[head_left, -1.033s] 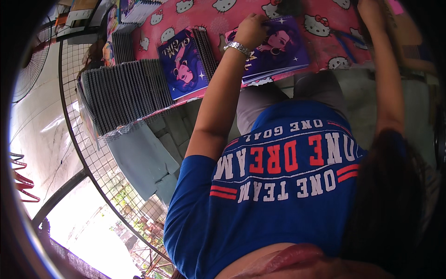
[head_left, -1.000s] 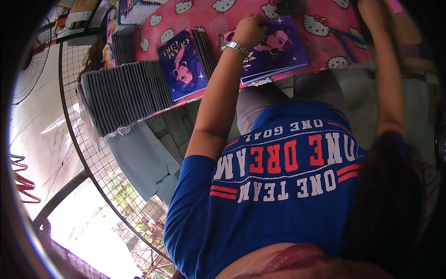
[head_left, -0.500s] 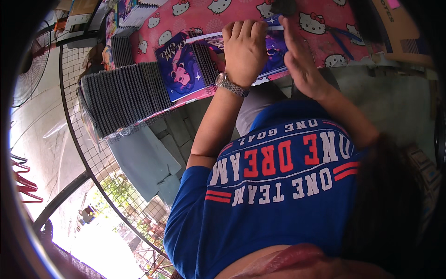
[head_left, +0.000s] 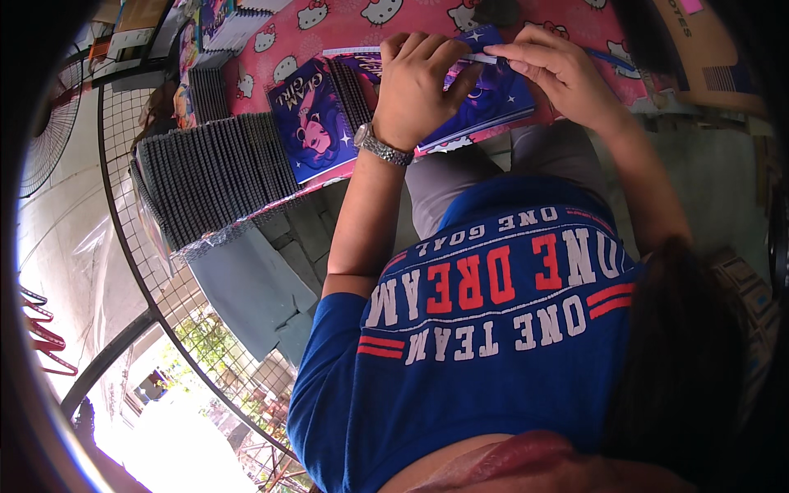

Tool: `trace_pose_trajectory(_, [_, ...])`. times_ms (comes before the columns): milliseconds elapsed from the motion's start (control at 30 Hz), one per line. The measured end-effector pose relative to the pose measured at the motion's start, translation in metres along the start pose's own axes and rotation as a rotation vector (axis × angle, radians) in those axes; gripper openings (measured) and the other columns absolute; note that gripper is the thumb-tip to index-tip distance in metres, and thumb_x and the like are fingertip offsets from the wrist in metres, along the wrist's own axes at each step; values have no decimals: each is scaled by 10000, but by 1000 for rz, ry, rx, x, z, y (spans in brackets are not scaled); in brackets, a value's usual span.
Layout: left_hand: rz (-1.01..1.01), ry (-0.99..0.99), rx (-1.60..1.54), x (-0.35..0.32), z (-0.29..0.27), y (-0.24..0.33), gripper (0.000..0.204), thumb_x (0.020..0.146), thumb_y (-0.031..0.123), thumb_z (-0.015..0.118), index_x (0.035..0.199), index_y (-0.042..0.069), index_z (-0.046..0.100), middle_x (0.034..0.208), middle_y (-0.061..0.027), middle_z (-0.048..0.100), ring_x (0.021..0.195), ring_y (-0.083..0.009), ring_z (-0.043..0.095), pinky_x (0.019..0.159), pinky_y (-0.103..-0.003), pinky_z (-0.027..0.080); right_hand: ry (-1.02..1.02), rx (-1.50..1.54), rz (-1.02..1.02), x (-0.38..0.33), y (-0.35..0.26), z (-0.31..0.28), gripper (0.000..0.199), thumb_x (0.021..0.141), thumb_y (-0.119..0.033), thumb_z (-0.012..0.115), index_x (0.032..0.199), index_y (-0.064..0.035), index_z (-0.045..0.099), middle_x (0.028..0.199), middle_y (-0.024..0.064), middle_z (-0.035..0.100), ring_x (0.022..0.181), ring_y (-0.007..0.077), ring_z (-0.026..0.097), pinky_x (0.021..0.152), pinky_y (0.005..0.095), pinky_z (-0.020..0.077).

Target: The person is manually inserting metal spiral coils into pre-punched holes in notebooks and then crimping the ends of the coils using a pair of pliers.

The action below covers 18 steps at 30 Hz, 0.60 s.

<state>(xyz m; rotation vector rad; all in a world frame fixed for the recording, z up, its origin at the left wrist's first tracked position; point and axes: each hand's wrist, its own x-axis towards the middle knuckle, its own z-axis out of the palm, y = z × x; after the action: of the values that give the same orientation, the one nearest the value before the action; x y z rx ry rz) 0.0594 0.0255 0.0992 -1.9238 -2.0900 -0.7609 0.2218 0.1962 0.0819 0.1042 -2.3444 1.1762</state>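
Note:
On the table in front of me lies a notebook with a purple-blue illustrated cover (head_left: 509, 92), other sheets or covers showing under its near edge. Across its top runs a long narrow white strip (head_left: 349, 52). My left hand (head_left: 421, 86), wearing a metal watch, is curled over the strip's middle, thumb pointing right. At the strip's right end my right hand (head_left: 563, 70) is closed, thumb and fingertips together on it. Another notebook with the same style of cover (head_left: 306, 123) rests against a row of black-bound notebooks to my left.
A long row of black-bound notebooks (head_left: 214, 168) lines the table's left edge. Further back are more stacked notebooks (head_left: 234, 25). Pink patterned cloth (head_left: 341, 20) covers the table. Blue-handled pliers (head_left: 616, 62) and a cardboard box (head_left: 715, 57) are at the right.
My right hand has turned from an upright flat palm to fingertips closed on the strip's end. My left hand has shifted slightly left, its thumb now showing.

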Motion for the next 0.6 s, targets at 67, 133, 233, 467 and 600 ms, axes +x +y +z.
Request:
trace_pose_trajectory(67, [-11, -2, 5, 0, 0, 2, 204, 789, 185, 766, 957, 95, 693, 887, -31, 681, 855, -249, 615, 883, -383, 391, -42, 102, 90, 3, -2, -3, 236, 982, -75, 575, 1194, -65, 680, 821, 41, 599, 732, 145, 592, 700, 279, 495])
trace_pose_trajectory(133, [-15, 4, 22, -2, 1, 3, 206, 785, 186, 769, 954, 96, 692, 880, -30, 679, 852, -250, 615, 877, -384, 392, -48, 260, 208, 9, -6, -3, 218, 1000, -90, 556, 1183, -58, 670, 770, 28, 600, 710, 123, 591, 684, 272, 495])
trace_pose_trajectory(233, [-19, 17, 32, -4, 2, 6, 207, 783, 193, 771, 950, 99, 691, 868, -31, 676, 847, -252, 615, 867, -388, 395, -118, 319, 407, 10, -10, -6, 151, 995, -132, 590, 1101, -42, 649, 773, 14, 625, 743, 98, 608, 681, 264, 498])
trace_pose_trajectory(467, [-20, 65, 71, -5, 7, 5, 179, 793, 211, 752, 917, 109, 674, 840, -25, 661, 838, -243, 616, 868, -402, 401, 162, 178, 160, -3, -5, 23, 169, 916, -89, 685, 1063, -24, 633, 919, 51, 681, 825, 123, 654, 738, 263, 518])
trace_pose_trajectory(600, [4, 92, 68, -7, 9, 3, 181, 783, 216, 750, 907, 114, 666, 832, -21, 656, 831, -237, 614, 861, -408, 400, 189, 338, 287, -7, -3, 27, 161, 895, -58, 693, 1044, -24, 643, 969, 62, 678, 837, 134, 658, 720, 266, 521])
